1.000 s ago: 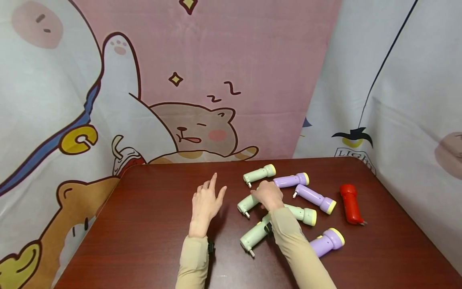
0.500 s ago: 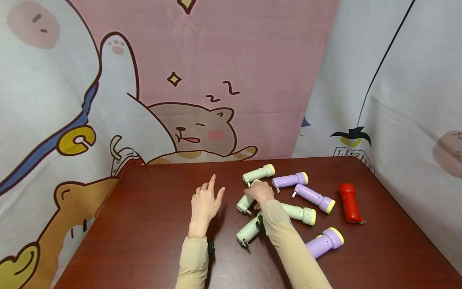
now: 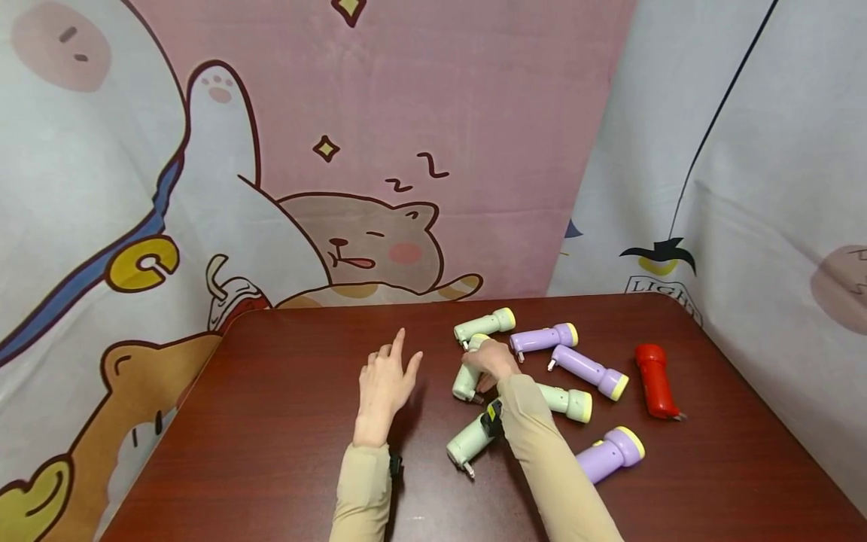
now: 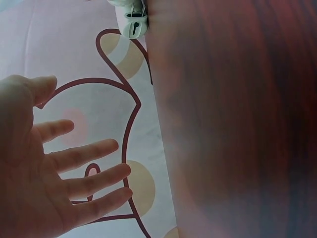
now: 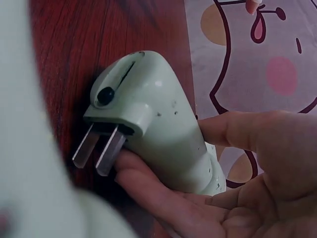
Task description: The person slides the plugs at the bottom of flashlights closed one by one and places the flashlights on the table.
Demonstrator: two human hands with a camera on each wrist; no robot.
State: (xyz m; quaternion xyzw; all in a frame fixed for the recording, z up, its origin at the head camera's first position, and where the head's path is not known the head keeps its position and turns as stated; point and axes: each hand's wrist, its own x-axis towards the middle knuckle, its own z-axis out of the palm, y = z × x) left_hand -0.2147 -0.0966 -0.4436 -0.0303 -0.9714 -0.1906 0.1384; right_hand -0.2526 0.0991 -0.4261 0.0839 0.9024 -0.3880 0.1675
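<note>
In the head view my right hand [image 3: 497, 361] grips a pale green flashlight [image 3: 466, 382] by its body, its yellow-rimmed head pointing to the far side. The right wrist view shows this flashlight [image 5: 171, 119] between thumb and fingers, with two flat metal plug prongs [image 5: 110, 151] folded out and a black slider above them. Close in front of that camera, a blurred pale green flashlight [image 5: 29, 148] fills the left edge. My left hand [image 3: 386, 384] is held over the table with fingers spread, holding nothing; the left wrist view shows the same hand [image 4: 59, 173] with its palm visible.
Around my right hand lie more green flashlights, one behind [image 3: 484, 325], one in front [image 3: 470, 444] and one to the right [image 3: 569, 403]. Purple flashlights [image 3: 542, 339] lie further right, one [image 3: 609, 455] nearer. A red flashlight [image 3: 655, 380] lies near the table's right side.
My right hand has shifted slightly left and turned the held green flashlight, which now points more straight away from me. The green flashlight under the right wrist has shifted slightly. My left hand stays put.
</note>
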